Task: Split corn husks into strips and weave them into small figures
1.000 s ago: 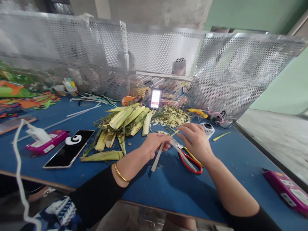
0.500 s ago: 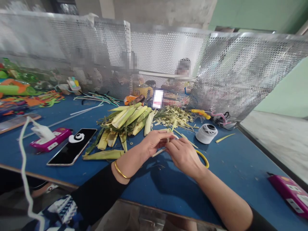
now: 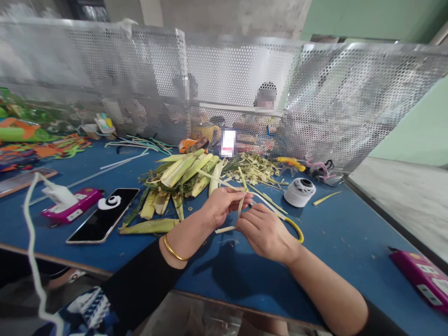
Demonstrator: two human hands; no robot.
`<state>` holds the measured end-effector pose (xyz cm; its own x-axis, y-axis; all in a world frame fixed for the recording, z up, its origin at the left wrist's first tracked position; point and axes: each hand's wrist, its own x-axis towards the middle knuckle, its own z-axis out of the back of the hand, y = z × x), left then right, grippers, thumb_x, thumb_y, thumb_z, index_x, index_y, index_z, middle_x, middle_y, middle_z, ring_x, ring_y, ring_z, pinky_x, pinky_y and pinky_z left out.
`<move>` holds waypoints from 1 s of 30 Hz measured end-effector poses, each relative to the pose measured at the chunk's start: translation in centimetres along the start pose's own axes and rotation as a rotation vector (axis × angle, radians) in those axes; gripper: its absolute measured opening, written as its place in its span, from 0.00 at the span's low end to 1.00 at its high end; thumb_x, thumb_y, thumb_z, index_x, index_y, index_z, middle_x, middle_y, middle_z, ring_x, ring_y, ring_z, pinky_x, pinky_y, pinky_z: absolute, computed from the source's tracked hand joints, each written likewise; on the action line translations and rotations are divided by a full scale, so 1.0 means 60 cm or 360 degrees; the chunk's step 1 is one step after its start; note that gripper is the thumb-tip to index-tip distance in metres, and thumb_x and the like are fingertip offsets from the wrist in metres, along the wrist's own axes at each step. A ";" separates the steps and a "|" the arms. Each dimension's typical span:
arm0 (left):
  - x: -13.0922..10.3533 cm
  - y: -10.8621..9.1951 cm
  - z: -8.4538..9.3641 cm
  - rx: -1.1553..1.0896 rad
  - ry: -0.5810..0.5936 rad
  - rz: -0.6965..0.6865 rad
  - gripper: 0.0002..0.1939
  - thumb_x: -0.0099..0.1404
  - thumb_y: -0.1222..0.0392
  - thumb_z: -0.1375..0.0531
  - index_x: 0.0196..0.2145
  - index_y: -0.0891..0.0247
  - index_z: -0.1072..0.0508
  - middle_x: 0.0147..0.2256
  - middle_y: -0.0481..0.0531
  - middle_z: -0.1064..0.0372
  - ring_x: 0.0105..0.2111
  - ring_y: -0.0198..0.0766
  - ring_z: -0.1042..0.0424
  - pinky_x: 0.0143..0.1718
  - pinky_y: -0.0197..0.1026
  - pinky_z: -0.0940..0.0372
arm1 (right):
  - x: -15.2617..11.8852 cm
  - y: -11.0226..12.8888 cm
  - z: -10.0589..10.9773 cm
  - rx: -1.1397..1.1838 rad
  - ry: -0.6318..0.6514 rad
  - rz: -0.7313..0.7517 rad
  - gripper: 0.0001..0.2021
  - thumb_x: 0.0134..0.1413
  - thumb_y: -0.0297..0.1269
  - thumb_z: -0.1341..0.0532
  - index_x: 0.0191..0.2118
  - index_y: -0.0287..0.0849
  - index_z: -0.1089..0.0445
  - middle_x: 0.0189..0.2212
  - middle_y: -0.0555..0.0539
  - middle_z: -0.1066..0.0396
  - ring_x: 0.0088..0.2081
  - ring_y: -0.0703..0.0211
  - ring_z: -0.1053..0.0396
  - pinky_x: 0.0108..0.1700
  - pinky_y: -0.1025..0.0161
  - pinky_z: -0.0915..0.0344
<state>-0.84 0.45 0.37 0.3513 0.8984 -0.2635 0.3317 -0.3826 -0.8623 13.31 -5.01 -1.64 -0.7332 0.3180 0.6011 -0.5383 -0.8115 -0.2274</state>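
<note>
Pale husk strips [image 3: 241, 205] are pinched between the fingertips of my left hand [image 3: 224, 203]. Close beside it, my right hand [image 3: 266, 228] is closed on the lower part of a strip, whose end sticks out to the left. A small dark tip shows by the right fingers; I cannot make out what it is. A curved yellow hoop piece [image 3: 297, 229] shows beyond my right hand, partly hidden by it, with a pale length running toward the left fingertips. A pile of corn husks [image 3: 189, 172] lies beyond my left hand.
Shredded husk [image 3: 259, 169] lies behind the hands, near a white thread spool [image 3: 300, 192] and yellow-handled tool [image 3: 291, 163]. At left are a black phone [image 3: 103, 217] and a magenta power strip [image 3: 75, 205]; another power strip [image 3: 420, 275] is at right. A perforated metal screen [image 3: 238, 70] stands behind.
My right hand has moved slightly down and away from the left fingertips, which were close against it. More of the strips now shows between the hands. The view has shifted slightly.
</note>
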 end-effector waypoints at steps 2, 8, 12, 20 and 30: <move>0.001 0.001 0.001 0.0004 0.0004 0.0004 0.04 0.59 0.73 0.38 0.29 0.71 0.22 0.28 0.55 0.24 0.27 0.31 0.27 0.36 0.34 0.30 | 0.002 0.001 0.003 0.0021 0.0029 0.0023 0.12 0.61 0.24 0.50 0.29 0.41 0.35 0.23 0.48 0.34 0.27 0.59 0.39 0.37 0.60 0.43; 0.001 -0.007 0.001 0.0020 -0.0007 0.0007 0.05 0.59 0.73 0.39 0.28 0.70 0.24 0.28 0.53 0.24 0.26 0.32 0.27 0.35 0.35 0.31 | -0.003 -0.018 0.016 0.0046 -0.0169 -0.0360 0.12 0.63 0.29 0.49 0.48 0.39 0.35 0.31 0.45 0.28 0.32 0.56 0.33 0.39 0.58 0.40; -0.003 -0.009 0.000 0.0014 -0.0009 0.0058 0.03 0.58 0.72 0.39 0.27 0.70 0.25 0.26 0.53 0.27 0.26 0.33 0.28 0.34 0.37 0.30 | -0.010 -0.038 0.008 0.0193 -0.0238 -0.1265 0.11 0.63 0.43 0.46 0.39 0.44 0.31 0.34 0.44 0.27 0.36 0.52 0.31 0.38 0.58 0.40; 0.004 0.013 0.003 0.0360 0.0004 -0.0167 0.10 0.55 0.61 0.33 0.23 0.67 0.30 0.20 0.47 0.33 0.17 0.26 0.40 0.18 0.32 0.48 | -0.011 -0.040 -0.008 0.1038 0.0069 -0.1605 0.18 0.59 0.47 0.46 0.22 0.43 0.40 0.17 0.53 0.39 0.24 0.63 0.42 0.28 0.64 0.46; 0.003 -0.003 0.007 0.0381 0.0102 -0.0088 0.10 0.57 0.59 0.35 0.25 0.68 0.29 0.23 0.48 0.32 0.16 0.24 0.44 0.16 0.32 0.54 | -0.007 -0.065 0.035 0.1824 0.0162 -0.1795 0.22 0.49 0.58 0.38 0.26 0.40 0.27 0.21 0.48 0.29 0.27 0.61 0.34 0.34 0.62 0.41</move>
<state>-1.21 0.79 0.31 0.3958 0.8981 -0.1915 0.1378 -0.2642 -0.9546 16.56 -3.01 0.59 -0.2465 0.9691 -0.0044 -0.2516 -0.0596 0.9660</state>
